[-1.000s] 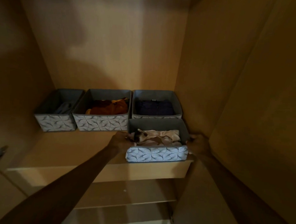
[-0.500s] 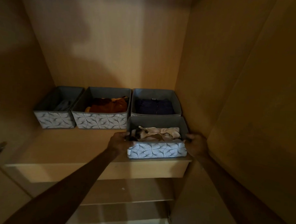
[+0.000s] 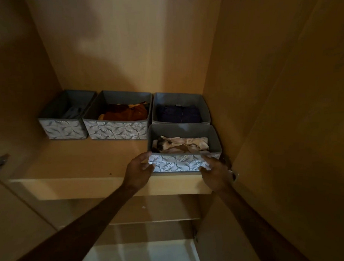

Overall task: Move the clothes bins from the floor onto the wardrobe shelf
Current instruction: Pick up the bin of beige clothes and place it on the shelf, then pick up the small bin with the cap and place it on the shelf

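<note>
4 bins are sitting on the wardrobe shelf [image 3: 72, 166]. The near bin [image 3: 183, 164], holding pale clothes [image 3: 182, 145], is resting at the near right edge. The left hand [image 3: 139, 171] and right hand [image 3: 214, 174] are touching its front corners, fingers spread, not clenching it.

Four grey fabric bins sit on the wooden wardrobe shelf [image 3: 72, 166]. Three stand in a row at the back. The front bin [image 3: 183, 150], holding cream clothes, sits at the shelf's right front edge, just ahead of the bin with dark blue clothes [image 3: 180, 111]. The left hand [image 3: 139, 171] and right hand [image 3: 214, 172] touch its patterned front corners, fingers spread and loose.
</note>
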